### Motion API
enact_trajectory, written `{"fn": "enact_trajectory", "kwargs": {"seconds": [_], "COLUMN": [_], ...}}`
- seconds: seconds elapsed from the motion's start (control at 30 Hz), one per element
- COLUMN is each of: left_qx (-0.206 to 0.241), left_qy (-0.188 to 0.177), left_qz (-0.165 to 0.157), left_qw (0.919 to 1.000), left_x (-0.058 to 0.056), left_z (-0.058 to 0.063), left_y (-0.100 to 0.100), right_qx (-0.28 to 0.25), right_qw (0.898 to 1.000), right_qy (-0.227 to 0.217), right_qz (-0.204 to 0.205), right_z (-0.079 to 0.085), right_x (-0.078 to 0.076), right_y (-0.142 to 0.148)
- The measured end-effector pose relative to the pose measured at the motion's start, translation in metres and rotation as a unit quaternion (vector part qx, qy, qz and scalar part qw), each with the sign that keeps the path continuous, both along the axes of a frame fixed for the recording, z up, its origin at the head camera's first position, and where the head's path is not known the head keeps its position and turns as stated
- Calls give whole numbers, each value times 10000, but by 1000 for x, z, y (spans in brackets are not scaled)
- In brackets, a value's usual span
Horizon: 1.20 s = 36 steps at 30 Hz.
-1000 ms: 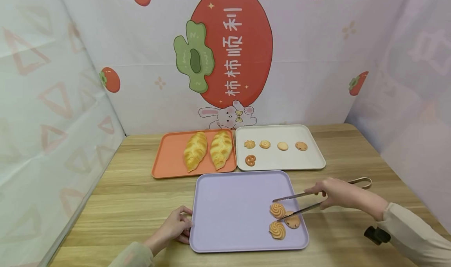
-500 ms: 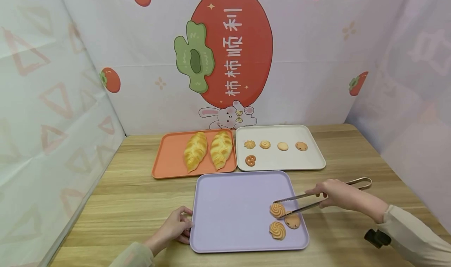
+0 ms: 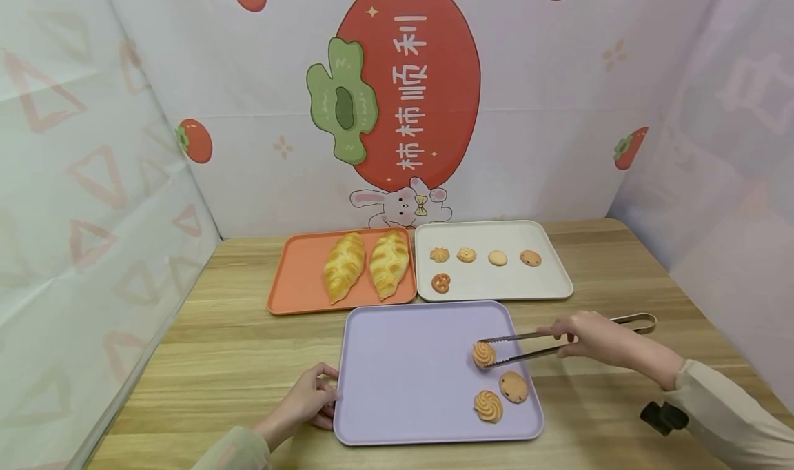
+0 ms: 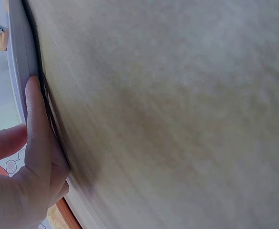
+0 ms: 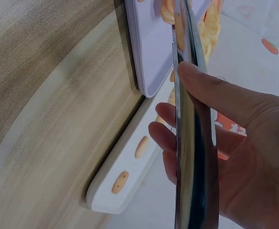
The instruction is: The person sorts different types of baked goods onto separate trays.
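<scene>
My left hand (image 3: 307,395) has free room across the left and middle of the purple tray (image 3: 403,373), while my right hand (image 3: 592,339) with its tongs (image 3: 533,355) and two loose cookies (image 3: 488,406) obstruct the right side.

I'm looking in on a curtained tabletop booth: a persimmon-print backdrop (image 3: 527,139) hangs behind a wood-grain table (image 3: 236,332), with pale printed cloth sides (image 3: 56,263) left and right. Cookies (image 3: 488,406) and bread rolls (image 3: 344,267) on trays (image 3: 403,373) suggest a bakery counter; what building holds it, I can't tell.
</scene>
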<state>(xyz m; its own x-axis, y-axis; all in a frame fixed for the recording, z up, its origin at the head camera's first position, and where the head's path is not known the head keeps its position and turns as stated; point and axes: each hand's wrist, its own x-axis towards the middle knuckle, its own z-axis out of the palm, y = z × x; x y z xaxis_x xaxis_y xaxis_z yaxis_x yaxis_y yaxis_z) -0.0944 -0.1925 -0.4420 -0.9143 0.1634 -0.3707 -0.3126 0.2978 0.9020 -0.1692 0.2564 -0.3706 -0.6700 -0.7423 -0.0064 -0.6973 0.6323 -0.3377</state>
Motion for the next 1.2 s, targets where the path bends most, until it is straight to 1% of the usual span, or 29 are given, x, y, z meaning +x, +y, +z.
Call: {"fn": "enact_trajectory", "kwargs": {"seconds": [0.27, 0.37, 0.43, 0.7, 1.0, 1.2], "left_qx": [7, -10, -23, 6, 13, 36], "left_qy": [16, 11, 7, 8, 44, -11], "left_qz": [5, 4, -2, 14, -8, -12], "left_qw": [10000, 10000, 10000, 10000, 10000, 10000], "left_x": [0, 0, 0, 1, 1, 1], "left_z": [0, 0, 0, 1, 1, 0], "left_y": [0, 0, 0, 0, -1, 0], "right_qx": [-163, -222, -187, -151, -52, 70], "right_qw": [9997, 9995, 9994, 9981, 9944, 9930], "right_qy": [132, 146, 84, 75, 156, 268], "right_qz": [-97, -183, -282, -595, -1048, -1148], "right_z": [3, 4, 5, 10, 10, 6], "right_x": [-6, -10, -13, -25, -46, -61], "right_y": [2, 2, 2, 2, 5, 4]}}
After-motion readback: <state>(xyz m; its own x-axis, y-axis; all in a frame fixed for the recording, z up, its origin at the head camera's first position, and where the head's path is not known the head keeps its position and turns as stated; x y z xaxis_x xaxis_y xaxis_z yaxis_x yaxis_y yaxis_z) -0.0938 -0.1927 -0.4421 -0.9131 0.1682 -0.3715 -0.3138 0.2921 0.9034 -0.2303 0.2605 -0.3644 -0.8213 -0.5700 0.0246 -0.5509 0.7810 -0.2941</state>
